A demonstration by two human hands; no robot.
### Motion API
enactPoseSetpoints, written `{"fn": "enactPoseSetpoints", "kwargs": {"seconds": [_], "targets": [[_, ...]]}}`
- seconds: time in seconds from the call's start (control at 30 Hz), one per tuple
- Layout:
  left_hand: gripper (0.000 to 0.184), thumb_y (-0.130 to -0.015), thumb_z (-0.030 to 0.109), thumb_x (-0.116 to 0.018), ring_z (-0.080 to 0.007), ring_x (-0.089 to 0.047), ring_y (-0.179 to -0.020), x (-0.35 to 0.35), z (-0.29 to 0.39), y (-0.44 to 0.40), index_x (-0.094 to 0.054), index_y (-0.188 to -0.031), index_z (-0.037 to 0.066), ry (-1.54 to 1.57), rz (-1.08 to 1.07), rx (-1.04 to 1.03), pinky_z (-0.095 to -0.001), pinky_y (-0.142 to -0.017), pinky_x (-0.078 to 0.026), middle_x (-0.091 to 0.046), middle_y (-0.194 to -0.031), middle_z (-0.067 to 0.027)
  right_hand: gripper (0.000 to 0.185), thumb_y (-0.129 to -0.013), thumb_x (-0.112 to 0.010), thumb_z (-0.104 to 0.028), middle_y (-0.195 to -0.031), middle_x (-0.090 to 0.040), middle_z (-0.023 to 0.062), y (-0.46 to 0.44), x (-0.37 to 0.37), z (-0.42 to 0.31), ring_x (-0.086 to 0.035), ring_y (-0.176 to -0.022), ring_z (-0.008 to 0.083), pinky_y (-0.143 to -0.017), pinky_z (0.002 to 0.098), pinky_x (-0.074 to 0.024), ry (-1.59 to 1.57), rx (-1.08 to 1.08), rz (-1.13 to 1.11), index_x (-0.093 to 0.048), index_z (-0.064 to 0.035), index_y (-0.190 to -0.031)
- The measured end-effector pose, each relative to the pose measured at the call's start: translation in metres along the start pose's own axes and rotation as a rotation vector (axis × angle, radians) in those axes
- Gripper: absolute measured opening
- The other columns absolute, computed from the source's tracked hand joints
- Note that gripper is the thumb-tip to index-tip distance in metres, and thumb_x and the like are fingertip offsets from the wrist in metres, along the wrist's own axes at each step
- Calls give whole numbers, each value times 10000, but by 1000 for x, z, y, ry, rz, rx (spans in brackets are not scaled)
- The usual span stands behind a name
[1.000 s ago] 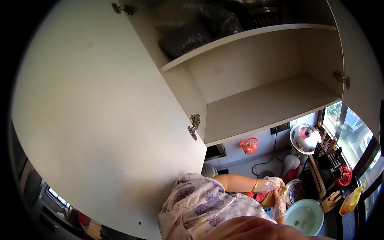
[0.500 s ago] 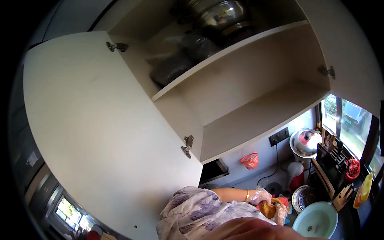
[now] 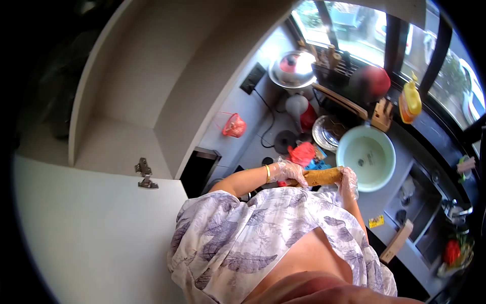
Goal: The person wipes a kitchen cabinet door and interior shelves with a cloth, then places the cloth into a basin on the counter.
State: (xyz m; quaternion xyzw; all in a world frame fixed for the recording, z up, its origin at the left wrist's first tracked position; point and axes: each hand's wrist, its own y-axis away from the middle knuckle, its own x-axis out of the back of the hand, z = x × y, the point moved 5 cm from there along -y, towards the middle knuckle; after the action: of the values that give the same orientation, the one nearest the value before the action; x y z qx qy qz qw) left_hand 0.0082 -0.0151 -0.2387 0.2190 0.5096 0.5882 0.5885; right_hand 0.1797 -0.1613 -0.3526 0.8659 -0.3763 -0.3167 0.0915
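Note:
A brown, rough-surfaced cloth-like piece (image 3: 323,177) is stretched between my two hands, in front of my chest. My left hand (image 3: 288,172), in a clear plastic glove with a gold bangle at the wrist, grips its left end. The other end is held by my right hand (image 3: 348,183), also in a clear glove. Just beyond the hands lie a red plastic bag (image 3: 302,153) and a blue packet (image 3: 318,164). A pale green basin (image 3: 366,158) stands to the right of the brown piece, close to my right hand.
An open cabinet door (image 3: 91,228) and cabinet shelf (image 3: 121,144) reach in from the left. Behind the basin are a metal plate (image 3: 326,133), lidded pot (image 3: 292,68), knife block (image 3: 382,115) and yellow bottle (image 3: 409,103). A sink (image 3: 417,202) lies at right.
The view has swung right and down, bringing the sink into sight. The brown piece, bunched up before, now extends between my hands.

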Motion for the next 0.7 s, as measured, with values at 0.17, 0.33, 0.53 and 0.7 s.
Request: {"fn": "enactPoseSetpoints", "kwargs": {"seconds": [0.17, 0.33, 0.53, 0.7], "targets": [[352, -744, 52, -705, -116, -630, -780, -5, 1, -27, -563, -1064, 12, 11, 148, -18, -229, -745, -511, -649, -873, -51, 208, -918, -512, -232, -715, -492, -29, 14, 39, -9, -440, -611, 55, -502, 208, -362, 150, 183, 124, -522, -87, -769], [323, -714, -26, -629, -154, -626, -832, -21, 15, -56, -557, -1024, 27, 170, 52, -157, -248, -805, -499, -617, -899, -73, 242, -893, -573, -179, -603, -429, -73, 37, 70, -4, -370, -526, 18, -446, 213, -295, 232, 14, 187, -451, -112, -695], [357, -712, 97, -675, -140, -569, -878, -47, 45, -40, -549, -1038, 28, -132, 300, -142, -263, -767, -493, -584, -917, -64, 261, -854, -640, -177, -583, -415, -64, 56, 92, 11, -350, -517, 34, -425, 225, -282, 242, 12, 306, -460, -86, -689], [293, -724, 112, -669, -172, -612, -801, -68, 67, -16, -618, -1004, 42, -393, 282, -203, -314, -672, -486, -636, -823, -65, 275, -832, -670, -204, -592, -414, -54, 62, 115, 33, -345, -536, 47, -436, 236, -293, 238, 39, 374, -472, -81, -686]]}}
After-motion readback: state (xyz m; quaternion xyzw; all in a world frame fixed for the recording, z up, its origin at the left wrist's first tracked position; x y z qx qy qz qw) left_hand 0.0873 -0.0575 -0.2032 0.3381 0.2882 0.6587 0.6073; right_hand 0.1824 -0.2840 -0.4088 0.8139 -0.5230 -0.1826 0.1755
